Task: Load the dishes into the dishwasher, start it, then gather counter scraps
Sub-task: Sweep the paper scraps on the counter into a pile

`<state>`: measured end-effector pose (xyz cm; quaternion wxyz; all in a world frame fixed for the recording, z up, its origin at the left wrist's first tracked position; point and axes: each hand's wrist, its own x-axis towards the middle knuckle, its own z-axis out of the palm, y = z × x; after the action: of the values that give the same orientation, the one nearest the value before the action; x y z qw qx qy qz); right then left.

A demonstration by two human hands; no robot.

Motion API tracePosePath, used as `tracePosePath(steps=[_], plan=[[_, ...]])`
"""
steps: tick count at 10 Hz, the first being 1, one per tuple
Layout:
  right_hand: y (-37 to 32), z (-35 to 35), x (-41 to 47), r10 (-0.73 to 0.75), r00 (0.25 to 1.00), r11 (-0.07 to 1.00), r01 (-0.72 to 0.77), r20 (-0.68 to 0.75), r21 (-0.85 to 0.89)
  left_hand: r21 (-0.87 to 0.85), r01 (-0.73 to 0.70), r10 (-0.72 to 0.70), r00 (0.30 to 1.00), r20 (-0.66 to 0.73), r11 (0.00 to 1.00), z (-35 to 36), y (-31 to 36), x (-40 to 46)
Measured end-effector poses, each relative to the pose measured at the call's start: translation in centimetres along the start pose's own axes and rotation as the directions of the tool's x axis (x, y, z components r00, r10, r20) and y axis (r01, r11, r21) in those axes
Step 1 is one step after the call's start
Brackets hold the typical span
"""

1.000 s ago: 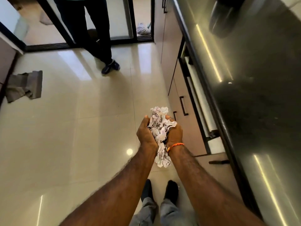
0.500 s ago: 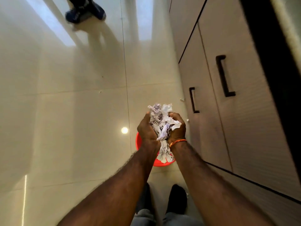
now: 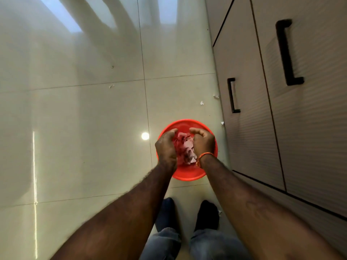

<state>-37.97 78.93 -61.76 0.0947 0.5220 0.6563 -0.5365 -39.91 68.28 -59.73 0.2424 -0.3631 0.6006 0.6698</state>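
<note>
Nearest to you, your 2 feet in dark socks [image 3: 206,214] stand on the glossy pale floor tiles [image 3: 84,119], with the hems of your jeans [image 3: 165,243] at the bottom edge of the view. Your 2 forearms reach forward and down from there.

Your left hand [image 3: 166,148] and right hand [image 3: 203,142] face each other with curled fingers, gripping a wad of paper scraps [image 3: 185,149] pressed between the palms. The wad is crumpled and torn, whitish with dark printed marks, and it looks pink in the red light thrown up from below. An orange band [image 3: 203,156] circles your right wrist.

Directly beneath the hands sits a round red bin [image 3: 187,176] on the floor, close to the foot of the cabinets; the wad is held within the ring of its rim, but whether it touches the inside you cannot tell.

Beyond the bin, several small white paper bits [image 3: 202,103] lie scattered on the tiles, some just beside the cabinet base and others further out toward the middle of the floor. Along the right edge, beige cabinet doors [image 3: 249,128] carry 2 black bar handles [image 3: 232,95].
</note>
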Motion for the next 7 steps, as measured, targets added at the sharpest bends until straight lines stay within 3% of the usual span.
tracePosePath(steps=[2,3,4,5,6,7], plan=[[-5.0,-4.3,-6.9,-0.033,0.999,0.996,0.034,0.018,-0.085,0.14,0.025,-0.04,0.994,0.101,0.99,-1.3,6.9,-7.5],[-7.9,-6.1,-11.3,-0.024,0.998,0.981,0.035,0.061,-0.19,0.261,0.006,-0.053,0.983,0.174,0.965,-1.7,10.4,-11.1],[-11.8,-8.7,-16.3,-0.024,0.979,0.906,0.106,0.2,-0.411,0.457,-0.097,-0.035,0.961,0.273,0.884,-2.3,14.7,-16.1],[-15.4,-11.5,-21.7,-0.033,0.948,0.816,0.209,0.317,-0.54,0.73,-0.343,0.045,0.917,0.395,0.592,-3.2,18.7,-21.3],[-18.5,-14.8,-26.9,-0.078,0.937,0.752,0.279,0.34,-0.597,0.832,-0.507,0.051,0.859,0.51,0.225,-4.5,22.7,-27.3],[-21.4,-18.1,-32.4,-0.152,0.907,0.662,0.388,0.393,-0.641,0.841,-0.536,0.09,0.843,0.53,0.067,-6.2,25.8,-32.7]])
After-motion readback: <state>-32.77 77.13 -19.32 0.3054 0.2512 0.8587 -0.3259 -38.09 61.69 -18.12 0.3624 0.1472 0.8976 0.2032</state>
